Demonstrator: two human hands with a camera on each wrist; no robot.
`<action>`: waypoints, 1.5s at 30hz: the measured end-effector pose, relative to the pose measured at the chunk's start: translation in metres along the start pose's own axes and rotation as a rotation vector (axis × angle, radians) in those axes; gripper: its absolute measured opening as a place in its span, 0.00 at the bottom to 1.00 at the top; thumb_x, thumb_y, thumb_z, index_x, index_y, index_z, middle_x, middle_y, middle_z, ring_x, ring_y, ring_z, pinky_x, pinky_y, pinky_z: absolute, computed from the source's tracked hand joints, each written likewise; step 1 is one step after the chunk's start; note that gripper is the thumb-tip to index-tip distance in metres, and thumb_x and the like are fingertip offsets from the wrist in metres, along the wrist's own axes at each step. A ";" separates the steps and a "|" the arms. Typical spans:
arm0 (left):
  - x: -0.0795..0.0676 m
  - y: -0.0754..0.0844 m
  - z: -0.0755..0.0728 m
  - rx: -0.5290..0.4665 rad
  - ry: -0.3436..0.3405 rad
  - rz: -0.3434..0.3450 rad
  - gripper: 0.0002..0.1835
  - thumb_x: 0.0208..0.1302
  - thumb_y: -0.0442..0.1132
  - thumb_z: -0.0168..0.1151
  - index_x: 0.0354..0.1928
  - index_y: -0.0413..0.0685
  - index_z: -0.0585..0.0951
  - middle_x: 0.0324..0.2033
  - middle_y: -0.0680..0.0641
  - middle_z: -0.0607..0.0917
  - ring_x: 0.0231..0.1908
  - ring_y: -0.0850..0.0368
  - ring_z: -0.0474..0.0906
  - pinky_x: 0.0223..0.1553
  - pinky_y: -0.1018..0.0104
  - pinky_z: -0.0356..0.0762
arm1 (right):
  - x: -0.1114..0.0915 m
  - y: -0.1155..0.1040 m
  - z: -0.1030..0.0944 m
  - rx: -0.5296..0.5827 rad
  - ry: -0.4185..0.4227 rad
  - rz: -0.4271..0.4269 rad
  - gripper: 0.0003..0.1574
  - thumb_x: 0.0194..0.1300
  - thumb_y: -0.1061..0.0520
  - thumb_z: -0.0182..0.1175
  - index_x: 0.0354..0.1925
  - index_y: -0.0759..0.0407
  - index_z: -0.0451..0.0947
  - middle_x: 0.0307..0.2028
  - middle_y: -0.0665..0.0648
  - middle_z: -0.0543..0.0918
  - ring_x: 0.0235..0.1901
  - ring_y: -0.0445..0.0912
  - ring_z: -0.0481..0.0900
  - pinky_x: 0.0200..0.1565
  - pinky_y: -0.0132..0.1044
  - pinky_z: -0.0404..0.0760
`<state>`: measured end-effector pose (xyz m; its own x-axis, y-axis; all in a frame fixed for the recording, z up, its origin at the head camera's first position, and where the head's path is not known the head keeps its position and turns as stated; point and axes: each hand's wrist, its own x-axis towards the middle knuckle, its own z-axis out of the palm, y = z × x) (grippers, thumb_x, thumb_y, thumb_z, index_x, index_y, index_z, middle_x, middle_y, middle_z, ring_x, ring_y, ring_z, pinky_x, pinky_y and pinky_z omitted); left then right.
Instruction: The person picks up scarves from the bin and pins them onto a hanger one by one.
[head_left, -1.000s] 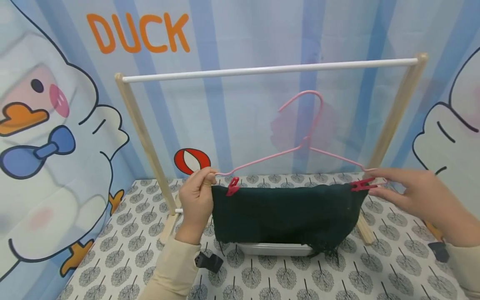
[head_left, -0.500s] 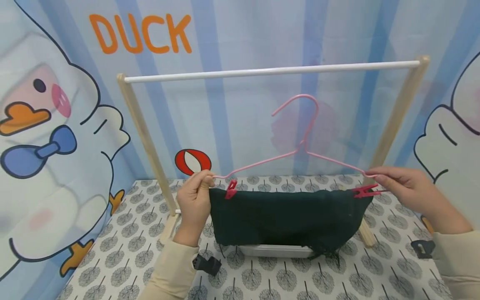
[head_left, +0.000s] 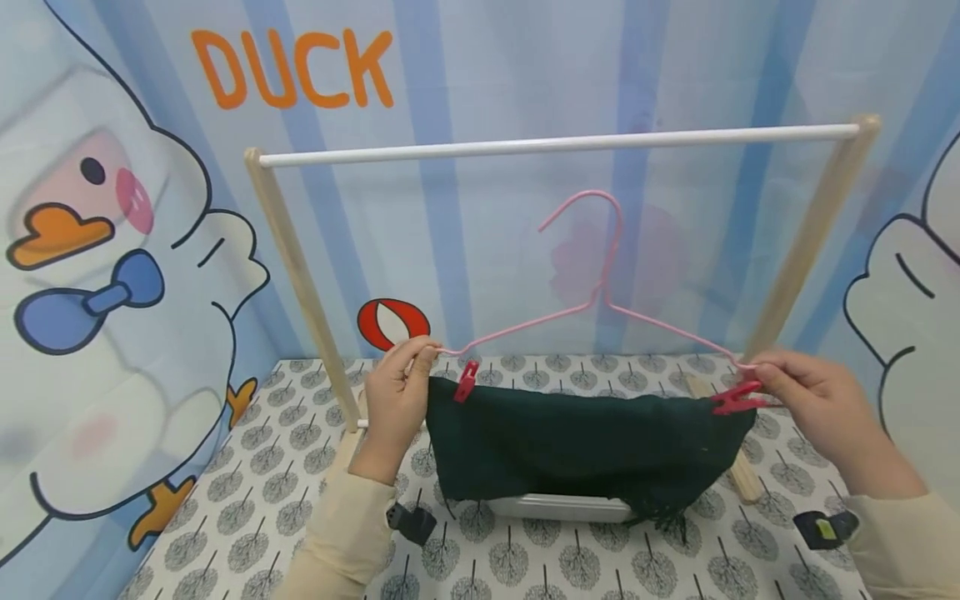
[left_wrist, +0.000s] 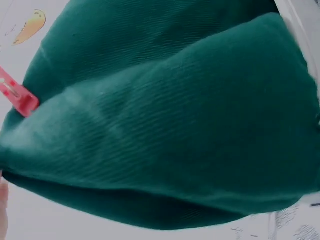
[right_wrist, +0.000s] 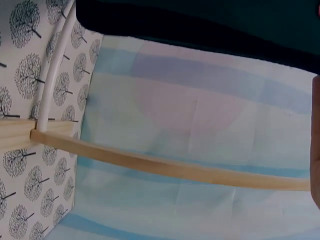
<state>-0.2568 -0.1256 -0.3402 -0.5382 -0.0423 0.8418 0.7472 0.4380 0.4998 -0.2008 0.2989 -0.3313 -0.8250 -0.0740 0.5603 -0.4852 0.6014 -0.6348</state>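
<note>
My left hand (head_left: 397, 400) pinches the left end of a pink wire hanger (head_left: 617, 229), whose hook points up. At its other end, my right hand (head_left: 825, 408) holds the hanger between thumb and fingers. A dark green scarf (head_left: 577, 442) with a fringe hangs folded below the hanger arms. Two red clothespins grip its upper edge, a left clothespin (head_left: 467, 382) and a right clothespin (head_left: 735, 400) right beside my right fingers. The scarf (left_wrist: 175, 125) fills most of the left wrist view, with one clothespin (left_wrist: 20, 95) at the left. The hanger's lower bar is hidden.
Behind the hanger stands a rack with a white rail (head_left: 555, 145) and wooden posts (head_left: 810, 242). A white tray (head_left: 562, 508) sits beneath the scarf, partly covered by it. Tree-patterned cloth (head_left: 225, 517) covers the table, and a duck-print curtain (head_left: 495, 250) closes the back.
My right hand has shifted from around the right clothespin onto the hanger's end. That end has dropped, so the hanger and scarf slope down to the right.
</note>
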 end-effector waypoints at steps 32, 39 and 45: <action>0.042 -0.107 -0.092 0.414 0.114 -0.798 0.20 0.70 0.44 0.49 0.55 0.38 0.76 0.50 0.35 0.80 0.48 0.41 0.79 0.47 0.52 0.77 | -0.034 -0.075 -0.014 -0.098 0.662 0.353 0.18 0.72 0.57 0.46 0.31 0.31 0.69 0.25 0.23 0.70 0.27 0.18 0.70 0.40 0.14 0.71; 0.042 -0.108 -0.090 0.428 0.123 -0.763 0.19 0.70 0.42 0.50 0.53 0.36 0.77 0.48 0.34 0.80 0.47 0.41 0.79 0.46 0.52 0.78 | -0.033 -0.053 -0.025 -0.091 0.672 0.474 0.18 0.75 0.57 0.36 0.36 0.41 0.70 0.25 0.23 0.63 0.28 0.16 0.62 0.58 0.23 0.66; 0.039 -0.108 -0.089 0.434 0.112 -0.764 0.19 0.70 0.42 0.50 0.55 0.36 0.76 0.49 0.35 0.80 0.48 0.41 0.79 0.46 0.52 0.78 | -0.037 0.031 -0.032 0.026 0.734 0.652 0.13 0.73 0.45 0.40 0.38 0.39 0.72 0.25 0.30 0.68 0.27 0.21 0.66 0.55 0.24 0.67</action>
<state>-0.3239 -0.2546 -0.3429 -0.7713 -0.5406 0.3360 -0.0266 0.5548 0.8315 -0.1761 0.3464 -0.3547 -0.5529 0.7843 0.2814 -0.0119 0.3302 -0.9438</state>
